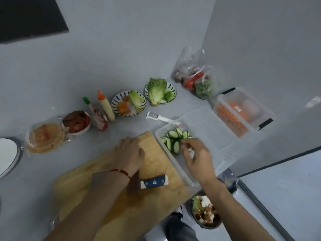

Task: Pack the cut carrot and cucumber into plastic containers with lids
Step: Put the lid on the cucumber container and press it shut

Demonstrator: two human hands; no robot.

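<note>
My right hand (197,156) pinches loosely over cucumber slices (173,139) in open container (175,164); left hand (130,152) flat, empty. Risk: container overhangs counter edge, could tip.

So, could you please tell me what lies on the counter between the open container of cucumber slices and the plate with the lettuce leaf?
In the head view, a white peeler lies between the cucumber container and the lettuce plate.
</note>
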